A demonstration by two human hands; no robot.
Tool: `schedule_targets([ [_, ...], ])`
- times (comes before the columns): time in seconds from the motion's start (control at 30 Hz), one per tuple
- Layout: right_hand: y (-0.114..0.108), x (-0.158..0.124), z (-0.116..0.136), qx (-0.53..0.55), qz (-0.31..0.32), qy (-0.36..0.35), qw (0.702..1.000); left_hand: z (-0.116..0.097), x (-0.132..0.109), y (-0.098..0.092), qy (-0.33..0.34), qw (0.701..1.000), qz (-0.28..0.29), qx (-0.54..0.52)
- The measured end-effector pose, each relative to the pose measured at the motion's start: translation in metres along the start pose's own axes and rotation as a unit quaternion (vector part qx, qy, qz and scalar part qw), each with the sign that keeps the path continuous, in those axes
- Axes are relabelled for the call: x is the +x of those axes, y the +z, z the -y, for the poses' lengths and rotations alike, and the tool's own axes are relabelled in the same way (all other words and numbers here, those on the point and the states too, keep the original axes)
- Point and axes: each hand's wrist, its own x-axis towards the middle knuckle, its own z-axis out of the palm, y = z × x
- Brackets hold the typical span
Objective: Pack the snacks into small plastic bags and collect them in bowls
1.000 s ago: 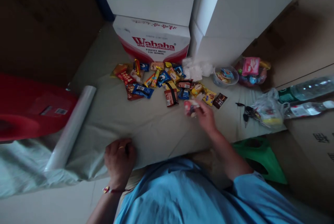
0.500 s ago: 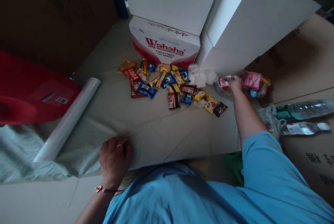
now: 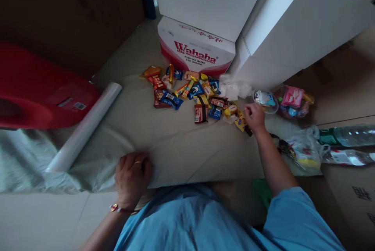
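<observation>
Several small snack packets (image 3: pixel 190 91) lie in a loose pile on a pale green sheet (image 3: pixel 181 145) spread over the floor. My right hand (image 3: pixel 254 117) is at the pile's right end, with its fingers curled down onto a yellow packet (image 3: pixel 240 123) and a dark one beside it. Just beyond that hand stands a small clear bowl (image 3: pixel 265 98) with packets in it. My left hand (image 3: pixel 133 175), which wears a ring, rests curled on the sheet's near edge.
A Wahaha carton (image 3: pixel 196 50) and white boxes (image 3: pixel 293 28) stand behind the pile. A roll of clear film (image 3: pixel 84 130) and a red object (image 3: pixel 38 91) lie left. At right are a container with a pink packet (image 3: pixel 293 100), a plastic bag (image 3: pixel 304 149) and bottles (image 3: pixel 348 136).
My right hand carried a packet from the pile to the clear bowl, left it there and came back to the pile's right end. My left hand stayed on the sheet.
</observation>
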Motion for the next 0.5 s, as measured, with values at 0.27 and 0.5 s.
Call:
schedule_targets([
  [0.27, 0.037, -0.043, 0.044, 0.000, 0.053, 0.022, 0.998, -0.002, 0.002, 0.000, 0.009, 1.000, -0.017, -0.003],
  [0.5, 0.049, -0.061, 0.065, 0.044, -0.031, 0.135, 0.989, -0.002, 0.003, -0.001, 0.009, 1.000, -0.013, -0.006],
])
